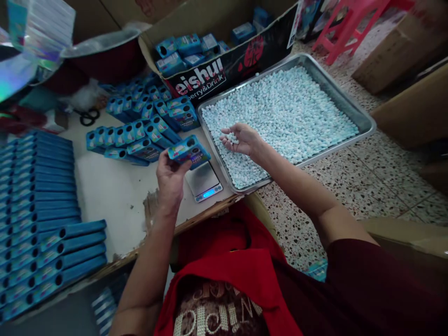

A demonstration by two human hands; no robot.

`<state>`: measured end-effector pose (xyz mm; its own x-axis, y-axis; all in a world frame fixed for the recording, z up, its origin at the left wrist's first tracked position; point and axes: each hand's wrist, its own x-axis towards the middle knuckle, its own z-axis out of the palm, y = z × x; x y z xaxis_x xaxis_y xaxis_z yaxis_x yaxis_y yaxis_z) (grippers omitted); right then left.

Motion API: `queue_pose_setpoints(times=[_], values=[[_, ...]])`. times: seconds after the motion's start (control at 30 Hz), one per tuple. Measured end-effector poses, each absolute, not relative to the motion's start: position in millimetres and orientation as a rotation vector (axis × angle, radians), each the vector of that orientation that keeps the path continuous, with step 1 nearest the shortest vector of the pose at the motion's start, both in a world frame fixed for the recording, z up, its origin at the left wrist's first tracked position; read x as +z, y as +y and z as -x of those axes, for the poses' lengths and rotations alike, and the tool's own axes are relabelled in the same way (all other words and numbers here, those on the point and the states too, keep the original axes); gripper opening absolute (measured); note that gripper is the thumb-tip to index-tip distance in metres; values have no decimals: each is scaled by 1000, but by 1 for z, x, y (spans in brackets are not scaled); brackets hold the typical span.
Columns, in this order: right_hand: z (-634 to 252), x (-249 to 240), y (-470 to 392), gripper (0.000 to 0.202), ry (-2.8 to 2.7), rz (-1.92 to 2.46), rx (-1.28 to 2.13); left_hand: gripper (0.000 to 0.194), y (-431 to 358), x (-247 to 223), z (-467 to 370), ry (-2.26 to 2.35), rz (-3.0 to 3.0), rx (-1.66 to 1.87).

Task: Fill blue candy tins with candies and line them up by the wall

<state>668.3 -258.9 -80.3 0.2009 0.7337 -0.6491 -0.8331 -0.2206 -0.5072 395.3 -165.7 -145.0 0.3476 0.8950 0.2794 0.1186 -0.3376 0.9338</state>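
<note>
My left hand (171,179) grips a small blue candy box (191,151), thumb on its near face and fingers behind. The box is held tilted just above a small digital scale (203,182) with a lit blue display. My right hand (243,140) is palm up with curled fingers, cupping several pale candies (231,137). It is over the left part of a large metal tray (367,122), which is spread with small white and light-blue candies (287,112).
More blue boxes (129,135) stand upright behind the scale. Long rows of blue boxes (52,186) are stacked at the left. A cardboard carton (210,77) with blue boxes inside is behind the tray. Black scissors (89,116) lie on the table. A red stool (345,28) is beyond.
</note>
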Motion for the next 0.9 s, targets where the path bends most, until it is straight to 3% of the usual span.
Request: queue_pose_setpoints(times=[0.17,0.37,0.53,0.73,0.9], values=[[-664,-78,-259,21,-136,1209,1362,56,-203,-168,-355,1051,-1623,947],[-668,-75,-269,29,-681,1541,1162,93,-204,-162,-330,925,-1605,940],[-681,-65,-282,29,-767,1618,1082,79,-201,-147,-273,1057,-1619,984],[-687,-60,-291,38,-246,1691,1139,68,-207,-142,-232,1140,-1519,1089],[-692,-53,-293,28,-514,1928,1170,69,-210,-149,-219,1120,-1477,1070]])
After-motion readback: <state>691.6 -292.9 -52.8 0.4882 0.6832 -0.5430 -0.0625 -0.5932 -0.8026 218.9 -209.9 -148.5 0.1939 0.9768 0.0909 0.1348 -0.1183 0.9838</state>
